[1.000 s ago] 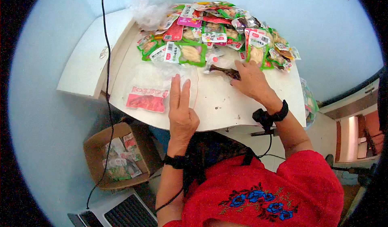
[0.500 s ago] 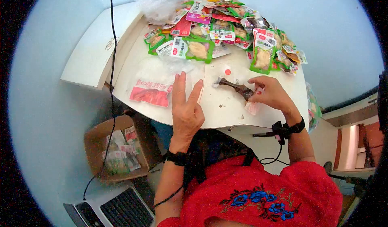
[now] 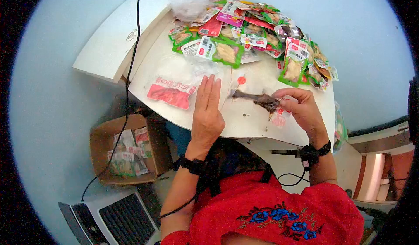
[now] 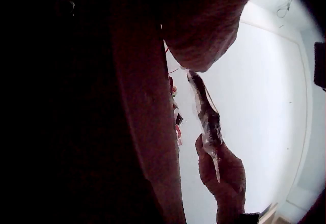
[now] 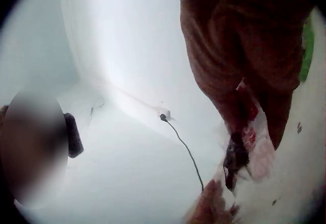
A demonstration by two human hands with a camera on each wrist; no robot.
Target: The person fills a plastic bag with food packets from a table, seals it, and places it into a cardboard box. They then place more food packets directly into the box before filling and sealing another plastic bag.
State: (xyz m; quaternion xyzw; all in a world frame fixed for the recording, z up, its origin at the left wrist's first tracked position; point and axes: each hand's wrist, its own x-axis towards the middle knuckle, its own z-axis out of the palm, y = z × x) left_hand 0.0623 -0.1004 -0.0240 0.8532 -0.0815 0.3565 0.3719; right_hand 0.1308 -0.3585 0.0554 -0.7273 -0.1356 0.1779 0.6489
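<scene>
Dark-meat pack (image 3: pixel 260 100), qty 1, is at your table's front rt of ctr; your R hand (image 3: pixel 304 109) has its rt end pinched betw. thumb & fingers. Your L hand (image 3: pixel 208 112), fingers straight & close tog., is just rt of 1 red-label pack (image 3: pixel 169 96); can't tell if it presses anything. Also 1 heap of packs (image 3: pixel 253 41) at back, 1 clear plastic bag (image 3: pixel 187 4), 1 cardboard box (image 3: pixel 97 138) w/ several packs.

Heap overlaps, so no exact ct. Your R fingers hide part of the dark-meat pack; its clear wrapper's outline is hard to make out. L wrist view mostly dark.

Table (image 3: pixel 238 120) front edge curves just below your L hand; rt edge near your R. Bare strip runs betw. your hands, heap behind.
</scene>
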